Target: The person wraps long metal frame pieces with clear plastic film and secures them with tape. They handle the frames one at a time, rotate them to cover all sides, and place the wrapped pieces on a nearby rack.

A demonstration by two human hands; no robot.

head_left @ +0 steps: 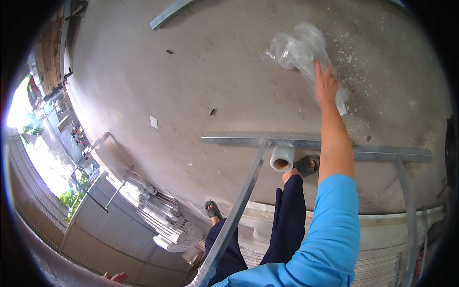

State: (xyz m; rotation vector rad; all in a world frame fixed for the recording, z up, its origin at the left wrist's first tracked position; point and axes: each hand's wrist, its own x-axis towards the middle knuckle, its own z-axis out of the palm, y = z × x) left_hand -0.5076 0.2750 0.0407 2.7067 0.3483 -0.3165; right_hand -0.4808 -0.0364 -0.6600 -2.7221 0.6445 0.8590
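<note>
My right arm reaches far forward, and my right hand (326, 86) is at a crumpled bundle of clear plastic film (301, 48) above the concrete floor. Its fingers look stretched and apart, with film spreading beyond them and along the wrist side. Only some fingertips of my left hand (116, 277) show at the lower left edge; the rest is hidden. Below my right forearm, a roll of stretch film (282, 159) with a brown core rests by the metal crossbar (234, 138), close to my sandalled foot.
A square metal post (239, 205) runs from the crossbar toward me, with another (406, 205) at right. Wrapped metal profiles (167, 215) are stacked at left. Another metal bar (172, 13) lies at the top. A white paper (153, 122) is on the floor.
</note>
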